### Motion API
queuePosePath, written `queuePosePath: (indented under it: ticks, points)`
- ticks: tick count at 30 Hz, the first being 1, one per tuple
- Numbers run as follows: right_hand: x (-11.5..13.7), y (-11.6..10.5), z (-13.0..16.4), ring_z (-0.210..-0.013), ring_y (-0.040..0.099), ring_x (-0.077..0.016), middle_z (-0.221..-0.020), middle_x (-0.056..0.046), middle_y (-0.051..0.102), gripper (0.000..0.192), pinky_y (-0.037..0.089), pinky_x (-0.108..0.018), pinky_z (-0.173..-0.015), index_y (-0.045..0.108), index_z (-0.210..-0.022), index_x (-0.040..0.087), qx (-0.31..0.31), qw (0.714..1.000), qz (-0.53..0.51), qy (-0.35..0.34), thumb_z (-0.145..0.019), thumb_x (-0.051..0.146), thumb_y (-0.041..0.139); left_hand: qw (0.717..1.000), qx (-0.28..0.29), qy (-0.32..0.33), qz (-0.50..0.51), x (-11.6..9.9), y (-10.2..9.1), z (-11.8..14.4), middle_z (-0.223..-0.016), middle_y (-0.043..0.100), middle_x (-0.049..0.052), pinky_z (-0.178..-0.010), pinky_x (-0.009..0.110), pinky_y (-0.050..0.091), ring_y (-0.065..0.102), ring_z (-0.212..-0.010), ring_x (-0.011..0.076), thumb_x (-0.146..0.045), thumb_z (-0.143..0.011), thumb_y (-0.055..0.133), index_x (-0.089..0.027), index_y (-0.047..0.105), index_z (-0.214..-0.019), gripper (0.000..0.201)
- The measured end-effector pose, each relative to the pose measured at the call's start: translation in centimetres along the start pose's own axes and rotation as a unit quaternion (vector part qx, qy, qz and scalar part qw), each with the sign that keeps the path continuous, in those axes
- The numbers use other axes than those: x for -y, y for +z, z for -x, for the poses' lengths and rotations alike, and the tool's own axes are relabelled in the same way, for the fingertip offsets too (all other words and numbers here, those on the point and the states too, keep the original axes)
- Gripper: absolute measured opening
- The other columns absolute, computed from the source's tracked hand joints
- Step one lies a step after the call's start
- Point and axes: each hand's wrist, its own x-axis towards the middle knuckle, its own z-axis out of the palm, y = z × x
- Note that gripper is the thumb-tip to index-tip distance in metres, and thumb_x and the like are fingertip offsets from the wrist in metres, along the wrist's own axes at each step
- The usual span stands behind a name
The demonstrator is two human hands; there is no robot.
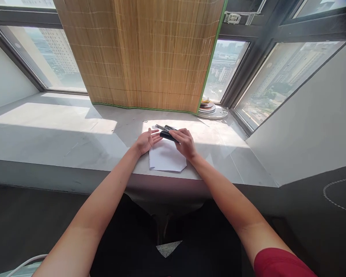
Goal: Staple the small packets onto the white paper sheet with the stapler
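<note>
A black stapler with its top lifted apart from its base is in my right hand, held above the sill. My left hand is palm up beside the stapler's left end, its fingers stretched out toward it; whether the fingertips touch it I cannot tell. Below both hands lies a white sheet of paper, folded at its lower left corner and cut or folded at its lower right. The far part of the paper is hidden under the stapler and hands.
A pale stone window sill runs across in front of me. Small dark staple-like bits lie beyond my left hand. A bamboo blind hangs over the window. Stacked plates stand at the back right.
</note>
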Motion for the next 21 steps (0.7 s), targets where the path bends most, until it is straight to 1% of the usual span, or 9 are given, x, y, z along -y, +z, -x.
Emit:
queuePosePath:
  ticks: [3,7,9,12,14,16,18,19,21]
  points:
    - [0.1,-0.1,0.0,-0.112,0.059,-0.0291,-0.13,-0.002,0.075,0.036,0.041,-0.055,-0.105,0.075,-0.125,0.035,0.05,0.998,0.023,-0.037,-0.108,0.02,0.047,1.0,0.009,-0.02,0.002,-0.2,-0.1,0.0,-0.132,0.07,0.021,-0.118,0.045,0.052,0.063,-0.135,0.0295,-0.031,-0.11,0.05,-0.01,0.07,-0.113,0.029]
    - [0.4,-0.3,0.0,-0.113,0.057,-0.0274,-0.131,0.0,0.074,0.033,0.039,-0.053,-0.106,0.074,-0.123,0.036,0.101,0.992,0.033,-0.069,-0.11,0.025,0.046,1.0,-0.011,-0.008,-0.012,0.0,-0.2,-0.1,-0.123,0.073,0.018,-0.119,0.042,0.053,0.064,-0.134,0.0273,-0.013,-0.103,0.057,-0.01,0.073,-0.104,0.016]
    - [0.6,-0.3,-0.1,-0.114,0.057,-0.0271,-0.132,0.0,0.074,0.033,0.04,-0.052,-0.107,0.074,-0.124,0.036,0.109,0.991,0.037,-0.07,-0.111,0.027,0.044,1.0,-0.014,-0.009,-0.023,0.1,-0.3,-0.1,-0.121,0.074,0.018,-0.119,0.041,0.053,0.065,-0.132,0.0273,-0.011,-0.101,0.061,-0.009,0.075,-0.101,0.014]
    - [0.8,-0.2,-0.1,-0.115,0.058,-0.0277,-0.131,-0.002,0.074,0.034,0.041,-0.052,-0.107,0.073,-0.126,0.034,0.102,0.992,0.028,-0.065,-0.111,0.027,0.044,0.999,-0.021,-0.018,-0.031,0.2,-0.4,-0.2,-0.122,0.074,0.018,-0.12,0.039,0.052,0.065,-0.133,0.027,-0.01,-0.1,0.063,-0.008,0.077,-0.099,0.014]
    - [0.8,-0.2,-0.1,-0.116,0.059,-0.0289,-0.129,-0.004,0.074,0.032,0.042,-0.054,-0.107,0.074,-0.126,0.033,0.08,0.996,0.013,-0.044,-0.109,0.026,0.047,0.999,-0.035,-0.026,-0.024,0.2,-0.4,-0.3,-0.124,0.074,0.018,-0.121,0.038,0.051,0.063,-0.136,0.0269,-0.006,-0.1,0.061,-0.008,0.077,-0.102,0.016]
    - [0.8,-0.2,0.0,-0.115,0.061,-0.031,-0.125,-0.007,0.076,0.027,0.043,-0.056,-0.106,0.075,-0.124,0.03,0.027,1.0,0.002,0.007,-0.106,0.029,0.055,0.998,-0.065,-0.009,0.003,-0.1,-0.5,-0.4,-0.126,0.073,0.019,-0.122,0.037,0.05,0.061,-0.138,0.0264,-0.002,-0.099,0.058,-0.008,0.075,-0.106,0.02]
    - [0.6,-0.3,0.0,-0.109,0.064,-0.0319,-0.117,-0.009,0.078,0.025,0.047,-0.054,-0.102,0.077,-0.12,0.026,-0.022,0.996,-0.029,0.077,-0.098,0.036,0.068,0.992,-0.101,0.055,0.043,-0.4,-0.7,-0.6,-0.129,0.072,0.019,-0.124,0.035,0.049,0.061,-0.139,0.0248,-0.002,-0.1,0.056,-0.009,0.072,-0.112,0.021]
    - [0.6,-0.4,0.0,-0.105,0.066,-0.0316,-0.113,-0.01,0.078,0.029,0.051,-0.052,-0.097,0.078,-0.118,0.025,-0.031,0.992,-0.06,0.11,-0.093,0.04,0.074,0.987,-0.116,0.095,0.059,-0.6,-0.8,-0.6,-0.131,0.072,0.018,-0.123,0.034,0.049,0.062,-0.138,0.0238,-0.004,-0.102,0.056,-0.01,0.071,-0.114,0.02]
    - [0.4,-0.6,0.1,-0.098,0.069,-0.0295,-0.106,-0.008,0.079,0.037,0.055,-0.045,-0.087,0.079,-0.111,0.023,-0.01,0.978,-0.14,0.155,-0.084,0.047,0.082,0.976,-0.133,0.155,0.068,-0.9,-0.9,-0.6,-0.132,0.072,0.015,-0.12,0.033,0.052,0.065,-0.133,0.0219,-0.013,-0.104,0.062,-0.013,0.07,-0.115,0.014]
